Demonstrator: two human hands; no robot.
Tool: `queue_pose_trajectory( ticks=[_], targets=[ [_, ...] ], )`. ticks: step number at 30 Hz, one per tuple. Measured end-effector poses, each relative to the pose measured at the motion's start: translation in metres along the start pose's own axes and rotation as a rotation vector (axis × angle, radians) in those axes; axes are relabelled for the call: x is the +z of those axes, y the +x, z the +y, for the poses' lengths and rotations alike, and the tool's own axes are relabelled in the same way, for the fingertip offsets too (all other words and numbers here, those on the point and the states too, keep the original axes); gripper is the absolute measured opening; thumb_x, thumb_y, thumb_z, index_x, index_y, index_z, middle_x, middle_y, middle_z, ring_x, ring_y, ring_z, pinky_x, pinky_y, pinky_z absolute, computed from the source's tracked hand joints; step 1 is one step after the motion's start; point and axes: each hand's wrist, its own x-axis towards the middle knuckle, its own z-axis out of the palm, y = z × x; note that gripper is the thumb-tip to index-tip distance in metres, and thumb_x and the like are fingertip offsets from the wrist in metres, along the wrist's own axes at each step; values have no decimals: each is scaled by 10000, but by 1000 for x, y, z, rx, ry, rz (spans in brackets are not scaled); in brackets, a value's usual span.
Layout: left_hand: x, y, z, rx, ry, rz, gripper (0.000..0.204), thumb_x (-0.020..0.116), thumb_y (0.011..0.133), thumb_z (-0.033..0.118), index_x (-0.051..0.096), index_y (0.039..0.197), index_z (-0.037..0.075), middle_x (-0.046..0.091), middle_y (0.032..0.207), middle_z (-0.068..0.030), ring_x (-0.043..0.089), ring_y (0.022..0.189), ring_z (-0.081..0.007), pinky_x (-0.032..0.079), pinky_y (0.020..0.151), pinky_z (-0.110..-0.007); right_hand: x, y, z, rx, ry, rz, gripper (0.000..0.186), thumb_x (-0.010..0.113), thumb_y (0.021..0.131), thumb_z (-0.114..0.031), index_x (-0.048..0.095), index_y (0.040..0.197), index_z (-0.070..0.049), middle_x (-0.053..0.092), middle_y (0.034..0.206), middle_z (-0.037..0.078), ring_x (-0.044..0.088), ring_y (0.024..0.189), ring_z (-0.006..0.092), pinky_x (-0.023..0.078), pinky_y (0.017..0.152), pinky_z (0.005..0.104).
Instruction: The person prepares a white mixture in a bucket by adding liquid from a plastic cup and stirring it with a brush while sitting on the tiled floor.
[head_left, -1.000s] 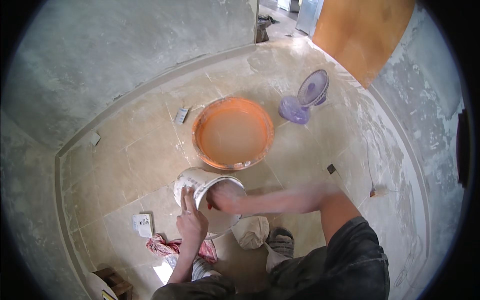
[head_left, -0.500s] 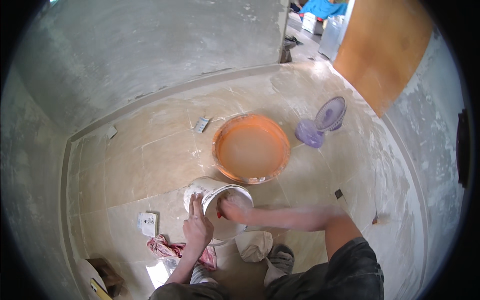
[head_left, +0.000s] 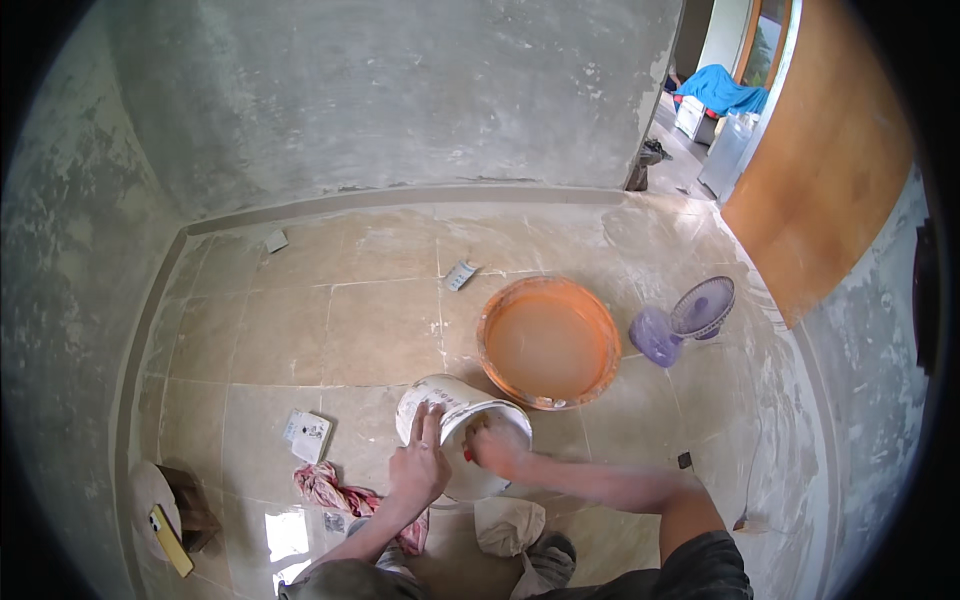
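Note:
A white plastic bucket [head_left: 424, 398] lies tilted in front of me, its mouth facing toward me and to the right. My left hand [head_left: 420, 468] holds it at the rim, with fingers stretched along the outer wall. Inside the mouth, my right hand [head_left: 497, 447] is closed round a red-handled tool [head_left: 468, 454]; the bucket and hand hide the rest of it. Pale powder or paste coats the bucket's inside. Just beyond stands an orange tub [head_left: 549, 343] of cloudy liquid.
A purple fan [head_left: 703, 308] lies right of the tub. A whitish bag [head_left: 508, 524] sits by my feet. To the left are a red-and-white cloth [head_left: 335, 490], a small white box [head_left: 310, 437] and a stool [head_left: 150, 497] bearing a yellow phone [head_left: 171, 541]. An orange door [head_left: 815, 160] stands far right.
The view has tilted up and shifted left, so everything appears lower and mostly further right. Both hands stay at the bucket, the right one still inside its mouth.

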Motion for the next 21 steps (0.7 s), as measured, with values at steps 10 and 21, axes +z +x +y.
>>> queue_pose_trajectory(
  ticks=[10,21],
  targets=[
    [2,-5,8,15,43,5,687,545,808,96,371,1471,142,367,1525,-208,694,754,-435,589,653,-501,9,10,-8,-169,532,273,234,584,885,-197,709,964,-15,696,992,214,656,982,367,516,838,457],
    [2,-7,10,26,51,17,701,542,803,84,364,1476,160,375,1517,-218,693,721,-427,587,631,-495,27,20,1,-197,558,160,208,581,885,-163,699,962,-10,691,965,224,668,920,383,520,802,475]
  ],
)
